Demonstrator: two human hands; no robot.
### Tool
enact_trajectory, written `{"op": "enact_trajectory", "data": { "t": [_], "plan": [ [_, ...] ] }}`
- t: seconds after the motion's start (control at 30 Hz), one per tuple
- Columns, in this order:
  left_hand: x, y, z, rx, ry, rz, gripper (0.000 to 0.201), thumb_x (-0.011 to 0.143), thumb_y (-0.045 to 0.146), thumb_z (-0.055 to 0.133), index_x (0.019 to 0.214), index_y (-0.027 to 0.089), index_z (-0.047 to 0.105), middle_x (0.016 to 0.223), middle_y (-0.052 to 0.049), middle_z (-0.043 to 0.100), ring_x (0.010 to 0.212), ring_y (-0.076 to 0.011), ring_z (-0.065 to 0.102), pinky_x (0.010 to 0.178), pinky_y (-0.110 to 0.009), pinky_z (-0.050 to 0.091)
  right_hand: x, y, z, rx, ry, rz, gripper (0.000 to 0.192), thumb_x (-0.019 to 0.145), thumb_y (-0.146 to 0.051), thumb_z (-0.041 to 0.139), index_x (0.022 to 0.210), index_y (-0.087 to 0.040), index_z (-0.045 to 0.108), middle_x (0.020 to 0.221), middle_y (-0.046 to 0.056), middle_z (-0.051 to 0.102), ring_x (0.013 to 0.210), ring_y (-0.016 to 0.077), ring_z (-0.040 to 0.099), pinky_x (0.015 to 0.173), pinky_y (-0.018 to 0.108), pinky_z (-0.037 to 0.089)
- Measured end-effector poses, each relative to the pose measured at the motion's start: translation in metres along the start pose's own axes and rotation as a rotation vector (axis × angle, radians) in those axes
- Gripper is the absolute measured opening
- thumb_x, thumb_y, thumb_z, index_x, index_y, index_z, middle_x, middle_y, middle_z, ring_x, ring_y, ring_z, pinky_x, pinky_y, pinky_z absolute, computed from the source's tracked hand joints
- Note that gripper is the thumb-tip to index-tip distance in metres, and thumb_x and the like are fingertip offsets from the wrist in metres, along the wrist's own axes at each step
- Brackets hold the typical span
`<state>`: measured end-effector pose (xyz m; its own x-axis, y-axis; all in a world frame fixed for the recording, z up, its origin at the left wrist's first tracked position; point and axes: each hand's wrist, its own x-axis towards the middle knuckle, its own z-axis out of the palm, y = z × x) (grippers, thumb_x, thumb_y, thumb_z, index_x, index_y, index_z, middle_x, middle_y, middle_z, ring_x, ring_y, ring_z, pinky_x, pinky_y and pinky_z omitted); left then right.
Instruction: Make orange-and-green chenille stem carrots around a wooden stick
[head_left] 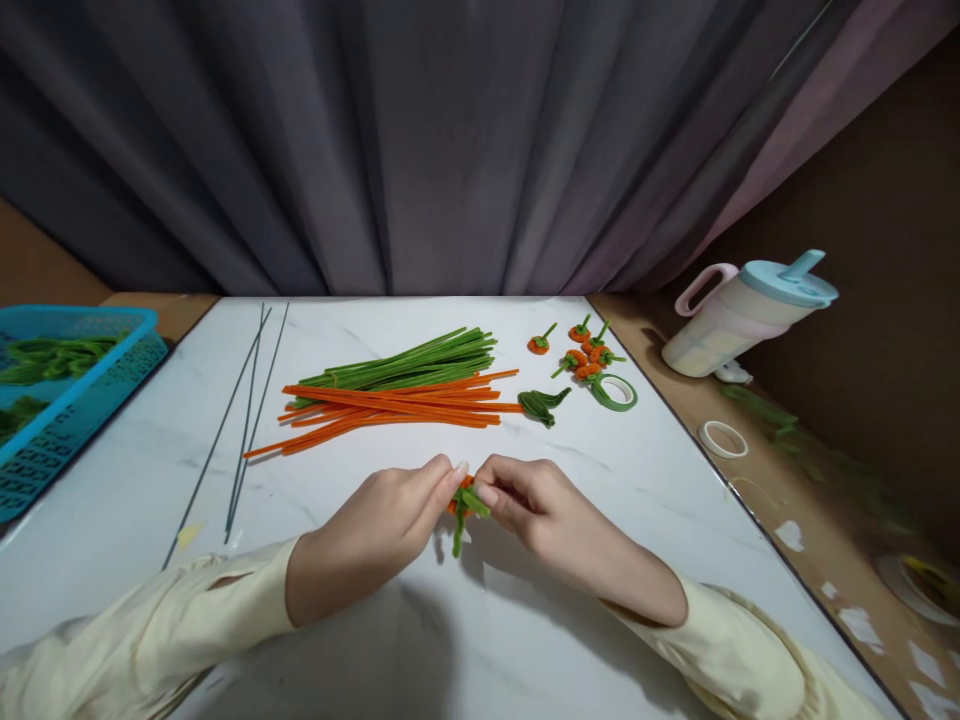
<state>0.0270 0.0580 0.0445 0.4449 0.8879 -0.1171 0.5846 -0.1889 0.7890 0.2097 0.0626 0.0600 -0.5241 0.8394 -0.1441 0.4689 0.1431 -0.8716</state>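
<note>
My left hand (397, 512) and my right hand (541, 508) meet low over the middle of the table. Between them is a small orange pipe-cleaner fruit (460, 512) with green pipe-cleaner leaves and a stem hanging toward me. Left fingers pinch its left side; the right thumb and forefinger grip a green strip on its right. Much of the orange part is hidden by fingers. Just beyond lie a pile of orange pipe cleaners (405, 405) and, behind it, green pipe cleaners (405, 362). A dark green pipe-cleaner leaf cluster (541, 404) rests at their right end.
Several finished orange fruits (581, 362) sit at the back right beside a roll of green tape (616, 393). Thin wires (244, 440) lie left, near a blue basket (82, 400) of green pieces. A tumbler (739, 315) and a white tape roll (722, 439) stand right.
</note>
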Motion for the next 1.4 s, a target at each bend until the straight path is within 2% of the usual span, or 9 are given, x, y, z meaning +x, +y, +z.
{"op": "enact_trajectory", "data": {
  "t": [0.2, 0.37, 0.67, 0.9, 1.2, 1.4],
  "plan": [
    [0.002, -0.002, 0.006, -0.057, -0.051, -0.060, 0.021, 0.092, 0.029, 0.033, 0.074, 0.022, 0.038, 0.058, 0.004, 0.041, 0.048, -0.0136, 0.036, 0.052, -0.025, 0.021, 0.005, 0.005, 0.001, 0.021, -0.012, 0.010, 0.018, 0.087, -0.015, 0.043, 0.069, -0.015, 0.046, 0.061, -0.003, 0.044, 0.057, 0.0093, 0.036, 0.053, 0.021, 0.027],
    [0.006, -0.001, 0.008, -0.167, -0.016, -0.107, 0.026, 0.093, 0.037, 0.034, 0.073, 0.021, 0.040, 0.057, 0.005, 0.044, 0.051, -0.0116, 0.039, 0.052, -0.022, 0.028, 0.007, 0.007, 0.001, 0.073, -0.021, 0.023, 0.018, 0.086, -0.015, 0.043, 0.068, -0.015, 0.047, 0.061, -0.003, 0.043, 0.057, 0.0090, 0.035, 0.052, 0.020, 0.028],
    [0.005, -0.002, 0.007, -0.264, -0.036, -0.051, 0.030, 0.093, 0.039, 0.036, 0.071, 0.020, 0.043, 0.047, 0.008, 0.036, 0.043, -0.0082, 0.033, 0.046, -0.020, 0.026, 0.009, 0.006, -0.005, 0.116, -0.031, 0.004, 0.018, 0.086, -0.016, 0.042, 0.068, -0.015, 0.046, 0.061, -0.003, 0.041, 0.056, 0.0090, 0.034, 0.051, 0.020, 0.028],
    [0.002, -0.004, 0.008, -0.265, -0.066, -0.007, 0.023, 0.094, 0.037, 0.034, 0.081, 0.020, 0.044, 0.043, 0.010, 0.034, 0.038, -0.0067, 0.028, 0.043, -0.020, 0.021, 0.011, 0.011, -0.004, 0.133, -0.044, -0.023, 0.021, 0.087, -0.021, 0.041, 0.067, -0.017, 0.041, 0.060, -0.004, 0.036, 0.056, 0.0093, 0.031, 0.051, 0.021, 0.026],
    [0.003, -0.003, 0.007, -0.233, -0.101, 0.009, 0.020, 0.095, 0.033, 0.030, 0.092, 0.020, 0.045, 0.041, 0.010, 0.037, 0.036, -0.0085, 0.034, 0.044, -0.020, 0.025, 0.012, 0.013, -0.007, 0.042, -0.012, -0.075, 0.020, 0.089, -0.021, 0.039, 0.070, -0.016, 0.043, 0.062, -0.003, 0.041, 0.059, 0.0098, 0.035, 0.055, 0.022, 0.027],
    [0.002, -0.007, 0.006, -0.129, -0.107, 0.156, 0.011, 0.090, 0.022, 0.034, 0.088, 0.020, 0.045, 0.042, 0.011, 0.034, 0.036, -0.0089, 0.032, 0.044, -0.021, 0.024, 0.011, 0.014, -0.006, 0.127, -0.030, -0.059, 0.022, 0.086, -0.019, 0.040, 0.065, -0.016, 0.043, 0.058, -0.004, 0.035, 0.055, 0.0093, 0.031, 0.052, 0.021, 0.025]
  ]
}}
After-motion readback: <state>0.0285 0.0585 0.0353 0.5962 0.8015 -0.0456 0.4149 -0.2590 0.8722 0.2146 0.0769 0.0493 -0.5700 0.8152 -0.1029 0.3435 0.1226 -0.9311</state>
